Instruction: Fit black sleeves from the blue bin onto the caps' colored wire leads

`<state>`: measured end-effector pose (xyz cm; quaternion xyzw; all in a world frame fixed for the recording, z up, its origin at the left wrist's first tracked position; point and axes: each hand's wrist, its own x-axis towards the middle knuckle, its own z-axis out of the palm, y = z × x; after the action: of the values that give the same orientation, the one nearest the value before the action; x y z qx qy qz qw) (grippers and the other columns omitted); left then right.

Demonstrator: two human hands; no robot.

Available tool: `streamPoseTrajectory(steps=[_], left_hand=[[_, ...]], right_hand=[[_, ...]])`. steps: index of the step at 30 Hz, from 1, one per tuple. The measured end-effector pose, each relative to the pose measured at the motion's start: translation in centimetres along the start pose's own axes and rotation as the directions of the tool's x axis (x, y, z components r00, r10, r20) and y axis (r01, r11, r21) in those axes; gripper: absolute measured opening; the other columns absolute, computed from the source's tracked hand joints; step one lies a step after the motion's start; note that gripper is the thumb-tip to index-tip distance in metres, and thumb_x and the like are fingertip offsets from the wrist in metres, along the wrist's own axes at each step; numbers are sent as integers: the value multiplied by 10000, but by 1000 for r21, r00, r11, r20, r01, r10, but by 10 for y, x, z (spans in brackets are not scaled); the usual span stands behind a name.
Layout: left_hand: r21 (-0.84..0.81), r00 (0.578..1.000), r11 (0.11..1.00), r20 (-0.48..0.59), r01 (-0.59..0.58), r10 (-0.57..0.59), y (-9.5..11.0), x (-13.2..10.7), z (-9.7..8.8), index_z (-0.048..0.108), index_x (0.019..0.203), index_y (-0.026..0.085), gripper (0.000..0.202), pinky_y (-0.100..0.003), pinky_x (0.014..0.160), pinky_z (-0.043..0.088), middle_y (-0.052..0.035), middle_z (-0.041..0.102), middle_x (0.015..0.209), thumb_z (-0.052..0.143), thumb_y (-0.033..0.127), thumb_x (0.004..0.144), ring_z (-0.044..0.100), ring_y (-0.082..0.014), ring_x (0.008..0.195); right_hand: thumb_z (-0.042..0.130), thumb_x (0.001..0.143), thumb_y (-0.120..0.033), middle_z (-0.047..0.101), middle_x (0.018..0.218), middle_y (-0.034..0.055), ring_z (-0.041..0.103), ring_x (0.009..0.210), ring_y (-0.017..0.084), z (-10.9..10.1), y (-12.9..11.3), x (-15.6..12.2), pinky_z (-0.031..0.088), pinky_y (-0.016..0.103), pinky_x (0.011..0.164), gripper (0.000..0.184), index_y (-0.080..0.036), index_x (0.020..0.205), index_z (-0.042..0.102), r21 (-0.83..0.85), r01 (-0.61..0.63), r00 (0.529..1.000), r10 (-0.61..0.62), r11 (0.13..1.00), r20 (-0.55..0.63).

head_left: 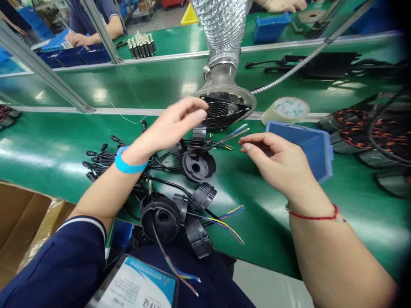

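Observation:
My left hand (175, 124), with a blue wristband, is raised in front of the round fume hood, thumb and index finger together. A thin silvery wire (229, 114) runs from its fingertips across the hood's fan grille (221, 112). My right hand (276, 160), wearing a red string bracelet, has its thumb and forefinger nearly pinched beside stripped cable ends (239, 130); anything between them is too small to make out. Those cable ends rise from a black round plastic housing (198, 166) on the bench. Another black housing (161, 218) lies nearer me, its coloured wires hanging over the edge.
Black caps (203, 196) and bundled cables with connectors (99, 159) lie around the housings. A blue bin (308, 145), a tape roll (285, 110) and metal cylindrical parts (353, 128) stand right. A silver duct (223, 30) hangs above. Co-workers' hands (80, 39) show across the bench.

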<state>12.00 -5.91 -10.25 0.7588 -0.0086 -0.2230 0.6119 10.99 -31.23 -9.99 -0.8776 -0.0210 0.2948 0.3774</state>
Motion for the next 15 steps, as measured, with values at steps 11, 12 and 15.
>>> streamPoseTrajectory(steps=[11, 12, 15], left_hand=[[819, 686, 574, 425, -13, -591, -65, -87, -85, 172, 1507, 111, 820, -278, 1161, 81, -57, 59, 1541, 499, 277, 773, 48, -181, 1424], [811, 673, 585, 441, -15, -594, -68, -87, -84, 168, 1506, 114, 839, -289, 1154, 111, -58, 83, 1538, 504, 291, 758, 100, -191, 1413], [829, 727, 549, 441, -104, -527, -76, -85, -84, 437, 1362, 163, 659, -413, 1013, 270, -67, 433, 1340, 518, 427, 764, 402, -253, 1156]], right_hand=[[531, 780, -435, 645, 859, 36, 615, 769, 133, 3, -2, -2, 483, 285, 724, 327, -175, 928, 663, 13, 53, 995, -51, 999, -82], [540, 773, -433, 644, 847, 38, 621, 748, 130, 3, -4, -1, 486, 268, 692, 323, -169, 914, 662, 25, 57, 994, -54, 998, -95], [585, 778, -417, 643, 878, 59, 633, 735, 114, -1, -3, -3, 485, 192, 618, 301, -164, 925, 659, 95, 10, 994, 0, 995, -107]])
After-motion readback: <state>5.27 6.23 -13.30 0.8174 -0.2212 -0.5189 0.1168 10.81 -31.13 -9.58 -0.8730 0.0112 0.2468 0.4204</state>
